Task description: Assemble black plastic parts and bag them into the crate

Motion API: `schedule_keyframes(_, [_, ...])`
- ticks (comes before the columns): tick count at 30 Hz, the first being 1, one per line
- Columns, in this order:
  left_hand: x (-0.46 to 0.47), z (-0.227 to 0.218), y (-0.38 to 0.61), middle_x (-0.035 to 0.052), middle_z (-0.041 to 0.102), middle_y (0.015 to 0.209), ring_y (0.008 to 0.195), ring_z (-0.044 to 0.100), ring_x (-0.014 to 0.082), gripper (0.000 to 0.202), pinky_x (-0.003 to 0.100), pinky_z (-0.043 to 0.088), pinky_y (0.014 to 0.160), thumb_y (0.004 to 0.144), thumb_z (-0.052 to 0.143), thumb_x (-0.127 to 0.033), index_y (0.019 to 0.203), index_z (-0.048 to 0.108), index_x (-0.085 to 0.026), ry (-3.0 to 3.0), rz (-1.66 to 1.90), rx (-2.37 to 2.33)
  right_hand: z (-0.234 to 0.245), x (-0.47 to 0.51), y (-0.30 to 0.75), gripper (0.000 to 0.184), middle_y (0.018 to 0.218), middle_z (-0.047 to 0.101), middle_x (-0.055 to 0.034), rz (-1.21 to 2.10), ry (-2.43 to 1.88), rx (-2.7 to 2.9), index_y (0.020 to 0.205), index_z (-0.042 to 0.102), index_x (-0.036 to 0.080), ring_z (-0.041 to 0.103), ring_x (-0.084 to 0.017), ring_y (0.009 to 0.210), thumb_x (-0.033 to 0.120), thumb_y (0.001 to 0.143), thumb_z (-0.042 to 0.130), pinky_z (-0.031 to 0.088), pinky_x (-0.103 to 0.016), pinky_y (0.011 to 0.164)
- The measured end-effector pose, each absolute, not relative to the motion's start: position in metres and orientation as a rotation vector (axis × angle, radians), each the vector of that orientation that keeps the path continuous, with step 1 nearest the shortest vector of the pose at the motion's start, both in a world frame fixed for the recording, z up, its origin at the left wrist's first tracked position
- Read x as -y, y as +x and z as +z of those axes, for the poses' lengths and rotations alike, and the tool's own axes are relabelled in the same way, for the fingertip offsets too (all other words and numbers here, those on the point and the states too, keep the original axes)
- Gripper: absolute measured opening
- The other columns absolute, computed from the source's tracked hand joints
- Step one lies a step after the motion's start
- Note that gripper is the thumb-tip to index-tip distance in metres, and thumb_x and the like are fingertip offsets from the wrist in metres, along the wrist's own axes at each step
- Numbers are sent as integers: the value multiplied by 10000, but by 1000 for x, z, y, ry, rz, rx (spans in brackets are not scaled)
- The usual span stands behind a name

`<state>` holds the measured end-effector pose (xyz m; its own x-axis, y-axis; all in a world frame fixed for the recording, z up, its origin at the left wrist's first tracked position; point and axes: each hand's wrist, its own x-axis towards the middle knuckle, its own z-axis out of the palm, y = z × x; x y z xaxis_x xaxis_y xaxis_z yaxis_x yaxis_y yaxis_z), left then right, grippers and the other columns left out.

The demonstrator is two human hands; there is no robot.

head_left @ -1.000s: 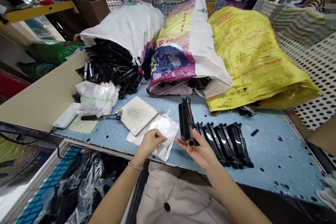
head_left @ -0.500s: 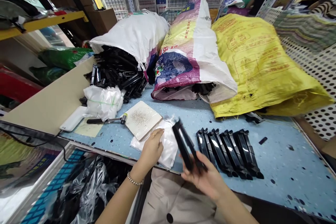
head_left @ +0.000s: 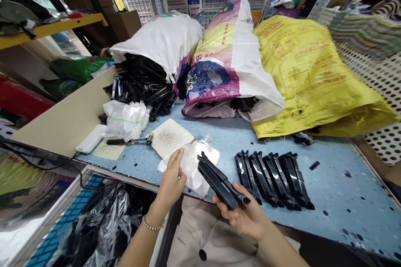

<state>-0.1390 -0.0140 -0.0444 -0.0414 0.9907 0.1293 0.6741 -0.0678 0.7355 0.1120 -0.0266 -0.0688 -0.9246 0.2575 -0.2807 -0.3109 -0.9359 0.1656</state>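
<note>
Your right hand [head_left: 239,212] cradles a glossy black plastic part [head_left: 219,181], fingers curled under it; your left hand [head_left: 169,181] stands open beside a white plastic bag [head_left: 191,171]. 4 matching parts [head_left: 272,179] lie on the blue table [head_left: 332,192]; a loose grip could drop yours off the edge.

Three woven sacks [head_left: 232,71], about four black pieces [head_left: 275,179]
</note>
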Motion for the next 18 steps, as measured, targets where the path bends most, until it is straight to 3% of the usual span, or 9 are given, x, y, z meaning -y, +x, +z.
schedule_keyframes(5, [12, -43, -133, 129, 307, 1491, 1338, 372, 241, 757, 377, 427, 1035, 746, 410, -2, 1457, 259, -214, 1819, 900, -1722, -70, 49, 126, 686, 847, 703, -112, 2827, -328, -177, 1134, 530, 2, 597, -101, 554, 612, 826, 483, 530, -221, 544])
schedule_keyframes(9, [31, -27, -113, 128, 264, 1518, 1366, 341, 257, 800, 398, 406, 1061, 764, 379, 22, 1487, 157, -241, 2022, 875, -1633, -74, 33, 104, 666, 785, 678, -85, 2867, -320, -246, 1088, 538, -2, 539, -60, 516, 609, 826, 499, 506, -168, 529])
schedule_keyframes(13, [56, -19, -94, 142, 227, 1540, 1356, 367, 268, 845, 386, 446, 1032, 756, 356, 27, 1503, 51, -226, 2225, 730, -1405, -67, 12, 79, 526, 702, 640, -38, 2696, -581, 188, 921, 607, 88, 500, -66, 503, 595, 835, 498, 484, -184, 512])
schedule_keyframes(16, [67, -19, -85, 128, 268, 1529, 1374, 340, 245, 863, 395, 409, 1072, 727, 345, 37, 1503, 60, -211, 2262, 675, -1279, -48, 15, 66, 273, 766, 642, -19, 2260, -870, 705, 846, 644, 154, 570, -128, 682, 423, 808, 616, 514, -254, 656])
schedule_keyframes(18, [74, -14, -89, 104, 343, 1499, 1357, 370, 223, 876, 382, 408, 1076, 678, 352, 45, 1492, 155, -213, 2247, 660, -1245, -30, 27, 61, 244, 928, 649, -25, 2039, -904, 1021, 965, 661, 175, 580, -174, 887, 266, 741, 694, 495, -296, 827])
